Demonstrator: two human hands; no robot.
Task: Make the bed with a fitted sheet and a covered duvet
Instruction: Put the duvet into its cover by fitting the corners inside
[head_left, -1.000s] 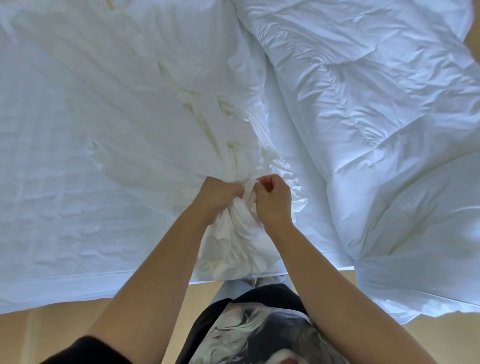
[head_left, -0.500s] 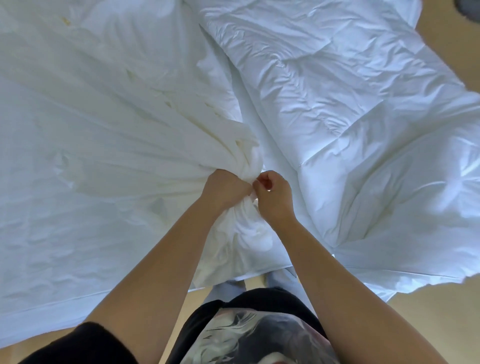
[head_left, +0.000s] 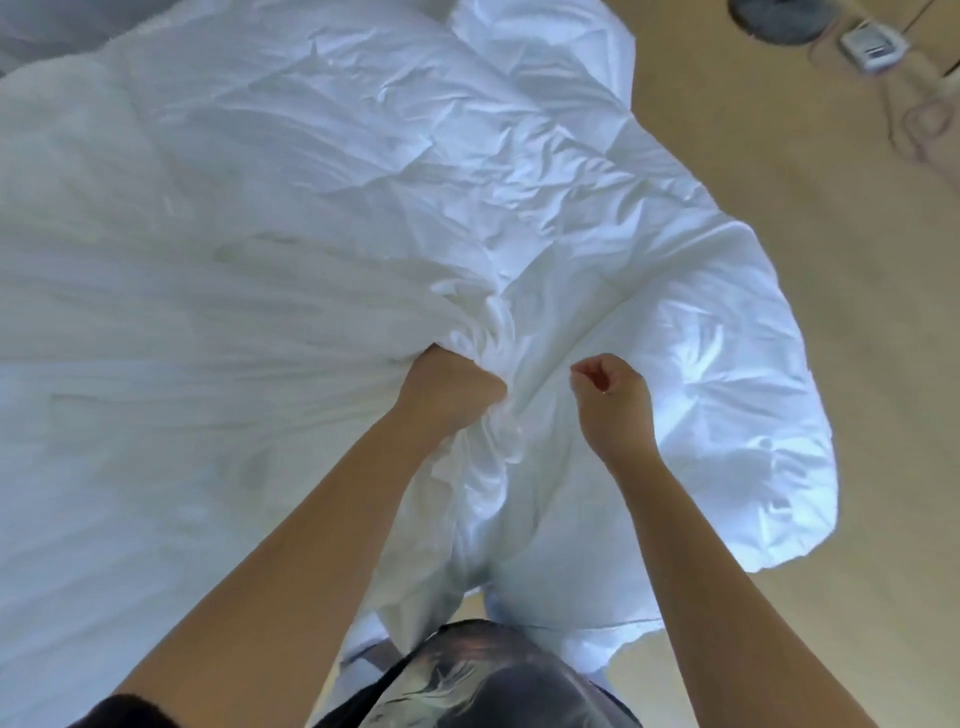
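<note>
A white duvet cover (head_left: 260, 322) lies spread over the bed and gathers into a bunch in front of me. My left hand (head_left: 449, 387) grips that bunch in a fist, and creases fan out from it to the left. My right hand (head_left: 613, 400) is a hand's width to the right, fingers curled, pinching a raised fold of the same white fabric. The puffy white duvet (head_left: 701, 374) lies rumpled to the right and hangs over the bed's edge. More fabric drops down between my forearms to my legs.
Wooden floor (head_left: 857, 312) runs along the right side and below the hanging duvet. At the top right stand a dark round object (head_left: 774, 21) and a small white device (head_left: 872, 47), with cables (head_left: 924, 119) trailing on the floor.
My hands, which held the bunch together, have come apart, the right one shifting to the right. The view has swung right, showing the duvet's edge and more floor.
</note>
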